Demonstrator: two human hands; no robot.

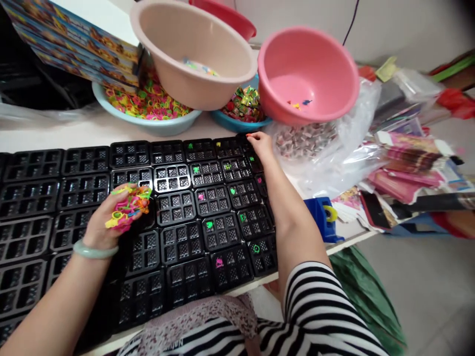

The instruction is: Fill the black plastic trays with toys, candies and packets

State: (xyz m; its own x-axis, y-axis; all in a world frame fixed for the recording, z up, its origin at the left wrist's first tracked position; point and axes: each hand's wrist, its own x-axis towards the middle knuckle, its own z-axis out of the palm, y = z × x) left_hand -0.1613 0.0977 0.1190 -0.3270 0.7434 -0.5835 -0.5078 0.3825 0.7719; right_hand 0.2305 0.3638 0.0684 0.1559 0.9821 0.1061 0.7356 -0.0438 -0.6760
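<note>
My left hand (103, 217), a pale green bangle on its wrist, is cupped round a heap of small bright plastic rings (128, 210) in pink, yellow, green and orange. It hovers over black compartment trays (175, 207) laid edge to edge in rows. At the far right corner of the rows, my right hand (261, 145) pinches a small red-orange plastic piece (249, 135); its exact shape is too small to tell. Single pieces lie in compartments of the right-hand trays, among them a green one (210, 224) and a pink one (219, 262).
Behind the trays stand a light blue basin (148, 126) of plastic rings, a beige basin (200, 91) and a pink basin (315, 111). A clear bag (334, 168) of small packets lies right, near a blue tape dispenser (319, 220). Printed boxes (77, 44) are stacked left.
</note>
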